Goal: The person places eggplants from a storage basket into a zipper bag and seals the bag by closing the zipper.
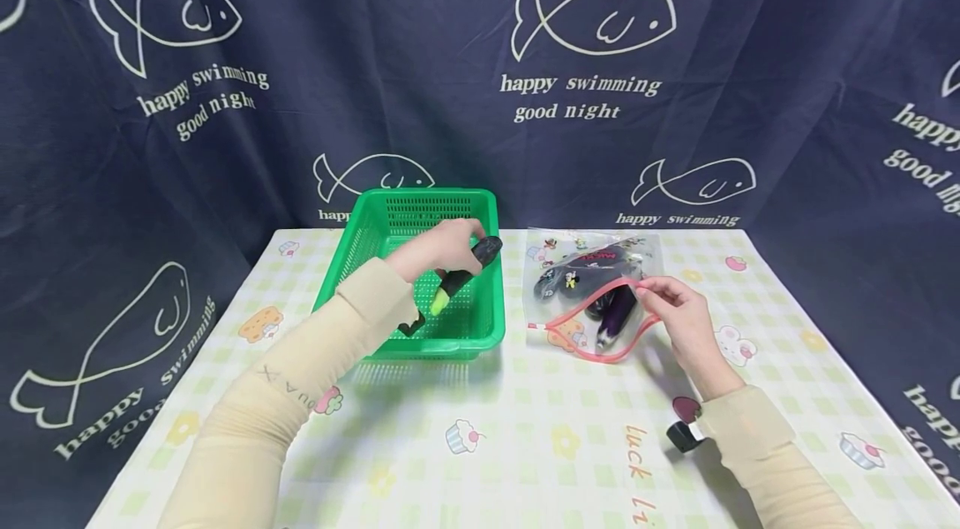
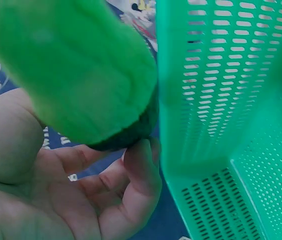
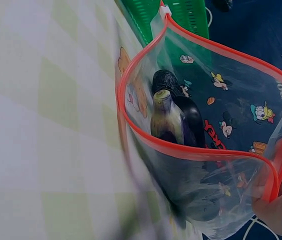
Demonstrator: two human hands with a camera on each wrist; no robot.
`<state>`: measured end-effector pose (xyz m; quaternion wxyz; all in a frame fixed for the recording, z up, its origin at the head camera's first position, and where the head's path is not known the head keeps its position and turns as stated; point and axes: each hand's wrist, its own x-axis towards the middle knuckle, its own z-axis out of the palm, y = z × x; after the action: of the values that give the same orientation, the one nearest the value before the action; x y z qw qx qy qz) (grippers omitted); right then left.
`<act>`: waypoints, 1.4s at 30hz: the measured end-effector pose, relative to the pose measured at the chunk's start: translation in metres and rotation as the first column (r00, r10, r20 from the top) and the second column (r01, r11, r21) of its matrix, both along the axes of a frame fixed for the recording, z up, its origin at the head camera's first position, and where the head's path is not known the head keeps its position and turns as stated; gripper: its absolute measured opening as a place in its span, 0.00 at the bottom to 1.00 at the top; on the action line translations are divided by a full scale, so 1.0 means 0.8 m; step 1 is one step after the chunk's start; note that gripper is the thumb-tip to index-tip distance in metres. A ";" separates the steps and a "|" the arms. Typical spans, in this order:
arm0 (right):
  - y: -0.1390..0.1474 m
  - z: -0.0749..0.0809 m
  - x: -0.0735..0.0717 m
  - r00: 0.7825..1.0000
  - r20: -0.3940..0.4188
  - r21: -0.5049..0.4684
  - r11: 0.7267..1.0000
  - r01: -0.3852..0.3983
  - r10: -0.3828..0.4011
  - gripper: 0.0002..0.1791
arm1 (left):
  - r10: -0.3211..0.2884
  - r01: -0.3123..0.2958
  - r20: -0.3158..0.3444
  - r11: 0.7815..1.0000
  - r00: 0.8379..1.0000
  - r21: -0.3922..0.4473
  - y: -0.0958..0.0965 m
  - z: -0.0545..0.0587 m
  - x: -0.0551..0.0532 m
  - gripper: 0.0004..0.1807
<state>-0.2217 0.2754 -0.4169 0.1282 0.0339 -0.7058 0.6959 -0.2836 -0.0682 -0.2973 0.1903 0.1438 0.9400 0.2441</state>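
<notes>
In the head view my left hand [image 1: 453,246] holds a long dark vegetable with a light green end [image 1: 457,275] over the green basket [image 1: 491,337]. The left wrist view has its pale green end [image 2: 81,70] up close, fingers curled about the dark part. My right hand [image 1: 678,312] pinches the red-edged mouth of a clear zip bag [image 1: 555,250], pulling it apart. Inside the bag lie a purple eggplant [image 1: 617,316] and other dark vegetables [image 1: 577,271]. In the right wrist view the eggplant's pale stem end [image 3: 166,117] points toward the opening.
The basket stands left of the bag on a checked tablecloth [image 1: 517,462]. A dark blue curtain [image 1: 450,137] with fish drawings hangs behind the table. A small black device [image 1: 684,436] sits at my right wrist.
</notes>
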 end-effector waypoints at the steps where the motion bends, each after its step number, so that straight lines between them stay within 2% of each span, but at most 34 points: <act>1: 0.000 0.000 0.000 1.000 0.000 -0.003 1.000 -0.001 0.001 0.05 | -0.005 0.005 -0.008 1.000 1.000 0.002 0.001 0.001 0.002 0.30; 7: 0.000 -0.001 0.000 1.000 0.005 -0.007 1.000 -0.002 0.002 0.06 | -0.037 0.035 -0.081 0.999 0.996 -0.032 0.008 0.008 0.011 0.30; 16: 0.000 0.001 -0.001 1.000 0.012 -0.008 1.000 0.003 -0.003 0.05 | -0.059 0.049 -0.203 0.997 0.977 -0.053 0.025 0.010 0.023 0.31; 28: -0.002 0.003 -0.003 1.000 0.009 -0.038 0.999 0.009 -0.008 0.05 | -0.052 0.050 -0.312 0.999 0.949 -0.013 0.051 0.011 0.040 0.30; 34: -0.002 0.003 -0.002 1.000 0.010 -0.043 0.999 0.009 -0.008 0.05 | -0.075 0.075 -0.361 0.997 0.930 -0.015 0.066 0.008 0.052 0.30; 42: -0.003 0.003 -0.004 1.000 0.009 -0.052 0.999 0.015 -0.015 0.06 | -0.113 0.109 -0.435 0.993 0.893 -0.034 0.087 0.000 0.066 0.29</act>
<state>-0.2249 0.2731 -0.4145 0.1313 0.0221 -0.6882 0.7132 -0.2312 0.0014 -0.2969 -0.0107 0.2472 0.9500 0.1903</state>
